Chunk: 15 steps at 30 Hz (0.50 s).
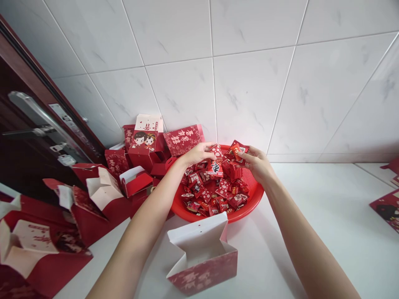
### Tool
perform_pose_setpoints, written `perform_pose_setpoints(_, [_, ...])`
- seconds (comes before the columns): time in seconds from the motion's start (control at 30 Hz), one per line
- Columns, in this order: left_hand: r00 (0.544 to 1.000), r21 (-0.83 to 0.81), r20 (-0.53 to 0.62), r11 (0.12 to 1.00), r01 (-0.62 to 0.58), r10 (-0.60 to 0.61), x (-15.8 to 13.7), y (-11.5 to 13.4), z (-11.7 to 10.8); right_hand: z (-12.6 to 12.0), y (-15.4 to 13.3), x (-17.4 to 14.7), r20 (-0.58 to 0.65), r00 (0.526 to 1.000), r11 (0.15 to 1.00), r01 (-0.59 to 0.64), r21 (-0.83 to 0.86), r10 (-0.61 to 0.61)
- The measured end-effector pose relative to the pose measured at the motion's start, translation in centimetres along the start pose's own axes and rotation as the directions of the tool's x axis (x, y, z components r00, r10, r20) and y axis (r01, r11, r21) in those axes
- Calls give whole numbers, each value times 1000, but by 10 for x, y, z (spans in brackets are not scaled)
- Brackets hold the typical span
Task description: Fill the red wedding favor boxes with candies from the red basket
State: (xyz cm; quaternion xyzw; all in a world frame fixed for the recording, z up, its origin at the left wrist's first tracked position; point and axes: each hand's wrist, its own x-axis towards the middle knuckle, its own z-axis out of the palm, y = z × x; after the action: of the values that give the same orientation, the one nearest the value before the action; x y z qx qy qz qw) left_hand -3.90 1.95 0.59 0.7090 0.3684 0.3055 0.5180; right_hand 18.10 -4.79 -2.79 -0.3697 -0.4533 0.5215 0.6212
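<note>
A: Head view, the only one. What do we have for the left hand (pixel 197 155)?
B: Over the basket (pixel 256 202), fingers clamped on a dotted sweet (pixel 217 150). Whether they also grip the black-lettered sweet (pixel 215 168) just below, we can't tell.
A: Right hand (pixel 258 164)?
B: Above the basket's right side. We see thumb and fingers pinching an orange sweet (pixel 235 150), with a red sweet (pixel 243 148) behind it.
A: Loose sweets (pixel 223 189)?
B: Piled inside the basket, mostly red wrappers. The basket sits on the white surface (pixel 289 199), near the tiled wall (pixel 249 95).
A: And the open box (pixel 205 272)?
B: Upright on the surface, between our forearms, in front of the basket, flaps up.
A: Left side?
B: We get many red boxes (pixel 145 154), several with flaps open, beside a dark door (pixel 26 153).
A: Right edge?
B: A red printed piece (pixel 388 209), cut off.
</note>
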Motion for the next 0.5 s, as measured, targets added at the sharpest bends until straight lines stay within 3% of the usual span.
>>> perform_pose_setpoints(0.2, [999, -5, 29, 1000, 24, -24, 0, 2, 2, -1, 0, 1, 3, 1000, 1000, -3, -6, 3])
perform_pose_setpoints(0.37, [997, 84, -71, 996, -10, 16, 1, -1, 1, -2, 0, 1, -1, 1000, 1000, -11, -2, 11])
perform_pose_setpoints(0.5, [993, 188, -118, 982, 32, -10, 0, 0, 2, -1, 0, 1, -18, 1000, 1000, -7, 11, 7])
